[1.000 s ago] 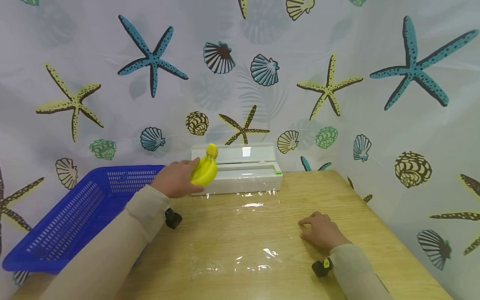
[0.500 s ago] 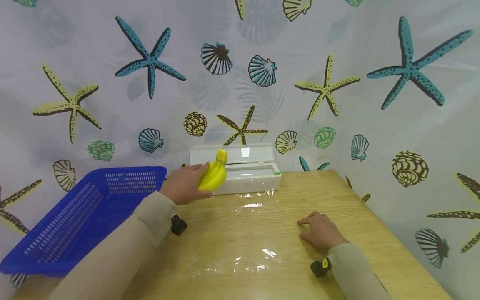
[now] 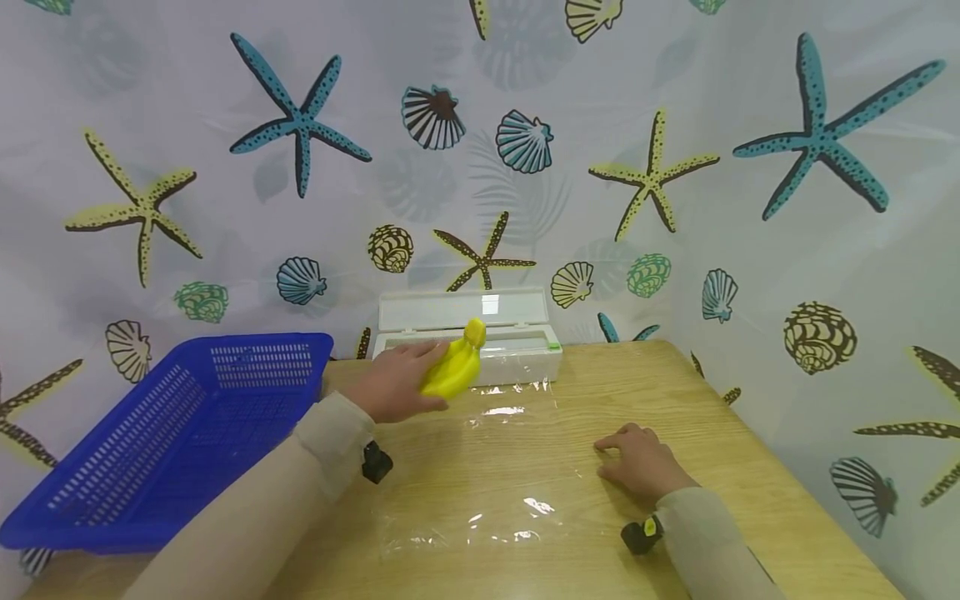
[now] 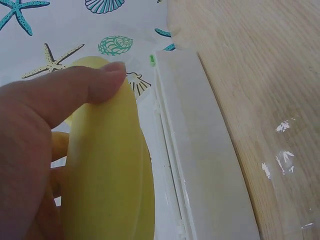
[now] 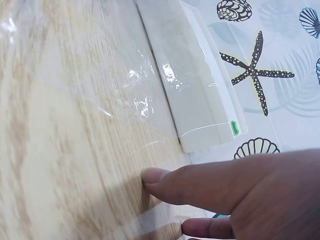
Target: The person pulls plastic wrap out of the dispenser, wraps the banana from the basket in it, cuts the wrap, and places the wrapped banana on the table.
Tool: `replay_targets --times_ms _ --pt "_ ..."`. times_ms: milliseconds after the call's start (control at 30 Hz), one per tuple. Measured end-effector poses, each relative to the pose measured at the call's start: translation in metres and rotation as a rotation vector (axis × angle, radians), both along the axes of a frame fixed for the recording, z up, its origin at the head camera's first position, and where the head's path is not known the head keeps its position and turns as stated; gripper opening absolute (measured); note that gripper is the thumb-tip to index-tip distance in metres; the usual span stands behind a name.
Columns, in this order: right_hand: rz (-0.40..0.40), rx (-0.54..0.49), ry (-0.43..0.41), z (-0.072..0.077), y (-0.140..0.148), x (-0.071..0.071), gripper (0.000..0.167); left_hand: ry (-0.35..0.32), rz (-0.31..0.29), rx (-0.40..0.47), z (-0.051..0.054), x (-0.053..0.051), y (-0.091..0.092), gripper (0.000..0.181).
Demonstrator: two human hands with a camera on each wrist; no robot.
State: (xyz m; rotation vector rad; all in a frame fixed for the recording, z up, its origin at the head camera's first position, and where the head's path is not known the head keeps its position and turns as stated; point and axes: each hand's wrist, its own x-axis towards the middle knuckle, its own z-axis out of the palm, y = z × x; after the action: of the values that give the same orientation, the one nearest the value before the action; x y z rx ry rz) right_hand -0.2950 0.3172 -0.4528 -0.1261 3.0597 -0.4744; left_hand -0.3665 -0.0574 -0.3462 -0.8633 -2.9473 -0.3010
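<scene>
My left hand (image 3: 399, 383) grips a small bunch of yellow bananas (image 3: 454, 370) above the table, in front of a white cling film dispenser (image 3: 517, 364) whose lid is raised. In the left wrist view the thumb presses on the bananas (image 4: 107, 165), with fingers curled behind them. A clear sheet of cling film (image 3: 480, 475) lies over the table from the dispenser toward me, shown by its glints. Right of the film, my right hand (image 3: 641, 462) is low over the wood, fingers loosely bent, holding nothing. The right wrist view shows its thumb (image 5: 170, 182) near the film's edge.
A blue perforated plastic basket (image 3: 187, 433) stands on the left side of the wooden table (image 3: 750, 500). Behind and to the right hangs a white curtain (image 3: 465, 50) printed with starfish and shells.
The left hand has carried the bananas right and slightly down, from near the basket to in front of the dispenser's middle. The right hand has stayed in place.
</scene>
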Motion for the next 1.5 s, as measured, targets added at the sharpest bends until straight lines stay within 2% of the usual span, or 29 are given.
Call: replay_targets --times_ms 200,467,633,867,933,1267,1500 --pt "0.004 0.002 0.003 0.001 0.001 0.001 0.038 0.012 -0.066 0.004 -0.008 0.000 0.009 0.092" --pt "0.014 0.014 0.015 0.002 0.001 0.000 0.038 -0.014 -0.075 0.023 -0.013 0.003 0.021 0.093" --pt "0.003 0.014 0.013 0.002 0.000 0.001 0.038 -0.062 -0.093 0.053 -0.017 0.003 0.029 0.092" --pt "-0.007 0.009 0.005 0.001 0.001 0.000 0.038 -0.072 -0.167 0.102 -0.033 -0.003 0.039 0.094" --pt "-0.010 0.009 0.003 0.000 0.002 -0.001 0.038 -0.064 -0.169 0.100 -0.038 -0.003 0.043 0.093" --pt "0.005 0.014 0.018 -0.003 0.002 -0.002 0.038 -0.119 -0.133 0.072 -0.061 -0.002 0.056 0.090" --pt "0.004 0.009 0.014 -0.001 0.001 -0.001 0.038 -0.135 -0.175 0.054 -0.077 -0.006 0.059 0.089"
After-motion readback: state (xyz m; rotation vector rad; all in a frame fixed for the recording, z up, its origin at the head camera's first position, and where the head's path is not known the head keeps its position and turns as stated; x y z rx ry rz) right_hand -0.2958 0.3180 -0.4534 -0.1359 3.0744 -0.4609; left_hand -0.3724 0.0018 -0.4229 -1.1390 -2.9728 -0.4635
